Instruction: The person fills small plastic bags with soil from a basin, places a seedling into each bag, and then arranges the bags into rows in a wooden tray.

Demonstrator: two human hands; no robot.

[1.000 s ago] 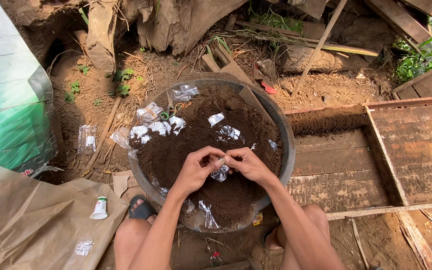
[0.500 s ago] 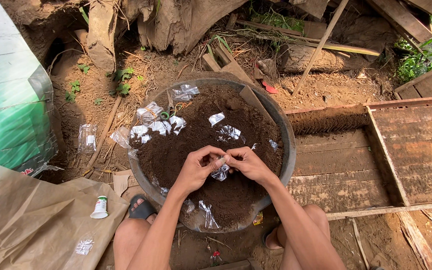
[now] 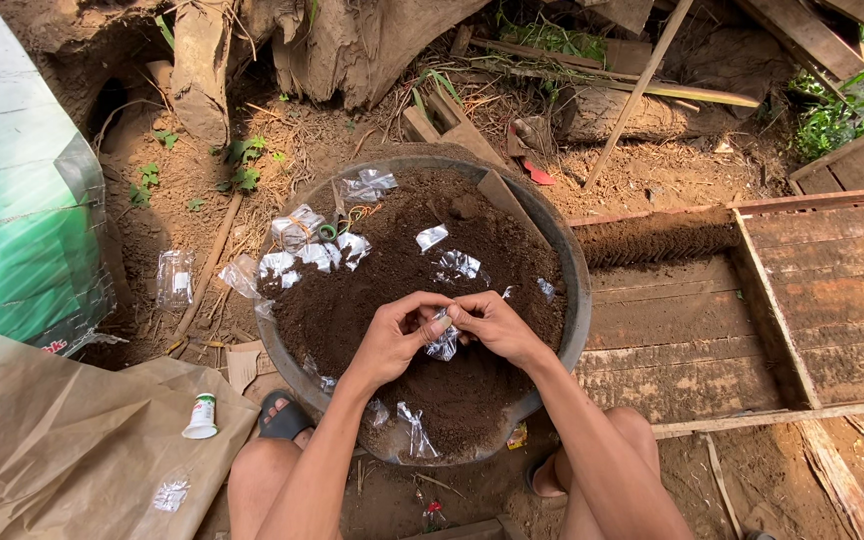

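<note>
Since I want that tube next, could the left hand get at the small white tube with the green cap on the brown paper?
Probably yes. The left hand shares a grip on a small clear plastic bag with the right hand, so it must let go first. The white tube lies uncovered on the brown paper, beside the left knee.

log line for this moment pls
left hand: pinching clear plastic packet | right hand: pinching same packet | under hands: round basin of dark soil

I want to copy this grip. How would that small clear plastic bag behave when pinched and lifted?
The clear plastic bag looks crumpled between the left hand and right hand, so probably floppy and very light. Its glossy film may be slippery. Similar bags lie creased on the soil, suggesting they hold no shape.
</note>
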